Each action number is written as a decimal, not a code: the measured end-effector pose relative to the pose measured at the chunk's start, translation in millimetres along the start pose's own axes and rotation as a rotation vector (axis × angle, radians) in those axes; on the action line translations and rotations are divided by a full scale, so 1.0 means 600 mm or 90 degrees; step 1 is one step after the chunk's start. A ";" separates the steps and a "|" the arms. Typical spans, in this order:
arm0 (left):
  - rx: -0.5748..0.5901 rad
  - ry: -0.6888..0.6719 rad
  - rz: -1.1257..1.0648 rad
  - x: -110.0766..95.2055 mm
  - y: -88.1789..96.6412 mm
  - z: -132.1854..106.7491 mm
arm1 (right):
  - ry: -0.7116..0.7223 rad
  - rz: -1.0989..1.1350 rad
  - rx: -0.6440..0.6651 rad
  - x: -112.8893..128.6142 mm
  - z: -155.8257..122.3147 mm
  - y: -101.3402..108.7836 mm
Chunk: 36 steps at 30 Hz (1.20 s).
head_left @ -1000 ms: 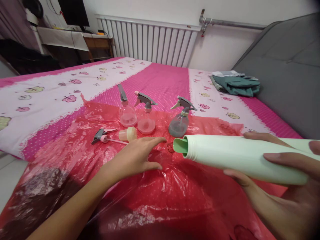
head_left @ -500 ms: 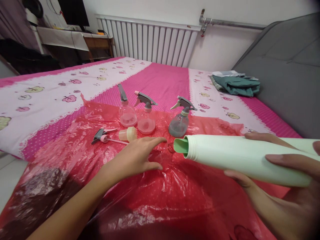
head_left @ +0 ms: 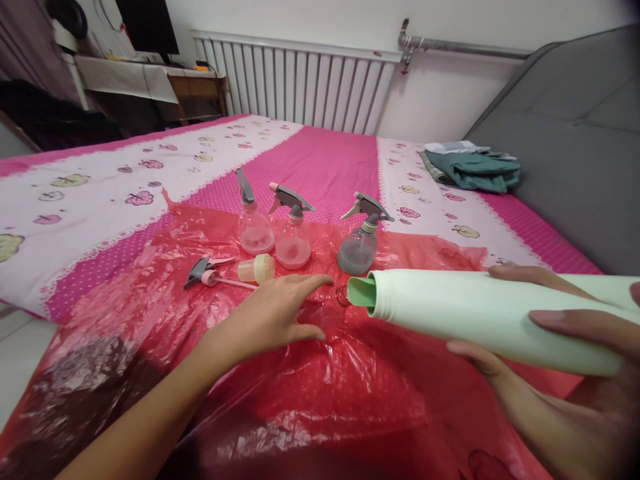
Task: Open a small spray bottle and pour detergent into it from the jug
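Observation:
My right hand grips a large pale green bottle tilted onto its side, its green pouring spout pointing left. The spout meets the neck of a clear bottle, which is hard to make out against the red plastic. My left hand is curved round that clear bottle, thumb and forefinger on either side. Just beyond my left hand lie a yellow cap and a loose grey and pink spray head with its tube. Whether liquid is flowing cannot be seen.
Two spray bottles with pinkish contents and one greyish spray bottle stand behind my hands. Red plastic sheeting covers part of the bed. Folded clothes lie near the grey headboard.

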<state>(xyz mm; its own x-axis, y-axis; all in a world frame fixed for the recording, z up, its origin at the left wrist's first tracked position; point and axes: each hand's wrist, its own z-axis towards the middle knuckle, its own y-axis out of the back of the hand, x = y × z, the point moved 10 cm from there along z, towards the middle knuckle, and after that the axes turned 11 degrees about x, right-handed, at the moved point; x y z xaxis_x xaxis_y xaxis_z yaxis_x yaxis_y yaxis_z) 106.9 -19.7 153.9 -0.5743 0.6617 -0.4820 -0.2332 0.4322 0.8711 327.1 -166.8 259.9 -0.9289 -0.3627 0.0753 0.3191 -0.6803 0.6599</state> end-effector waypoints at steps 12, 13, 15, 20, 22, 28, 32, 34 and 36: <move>-0.008 -0.012 0.002 0.001 0.000 -0.002 | 0.009 0.008 -0.001 -0.001 0.002 0.002; -0.007 -0.010 0.003 0.001 0.000 -0.002 | 0.006 0.007 -0.001 -0.002 0.002 0.002; -0.001 -0.004 0.005 0.000 -0.001 -0.001 | 0.005 0.004 0.000 -0.001 0.003 0.001; 0.002 0.000 0.002 -0.002 0.001 0.000 | -0.001 0.009 0.000 -0.003 0.001 -0.003; -0.002 -0.006 0.003 -0.002 0.001 -0.001 | -0.005 0.007 -0.001 -0.005 0.000 -0.003; -0.006 -0.010 0.008 0.002 -0.002 -0.001 | 0.009 0.000 -0.002 -0.002 0.002 -0.001; -0.006 -0.008 0.008 0.002 -0.002 -0.001 | 0.009 0.005 0.003 -0.001 0.002 -0.001; -0.005 -0.006 0.010 0.001 -0.001 -0.001 | 0.011 0.000 0.001 0.000 0.003 -0.002; -0.001 0.000 0.012 0.000 -0.002 0.000 | 0.012 0.002 0.000 0.000 0.005 -0.002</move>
<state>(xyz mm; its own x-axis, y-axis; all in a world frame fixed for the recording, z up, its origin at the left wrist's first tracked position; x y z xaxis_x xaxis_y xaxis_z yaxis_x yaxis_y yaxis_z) 106.8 -20.1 153.0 -0.5784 0.6703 -0.4649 -0.2230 0.4183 0.8805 326.4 -164.1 261.5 -0.9242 -0.3766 0.0635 0.3220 -0.6790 0.6598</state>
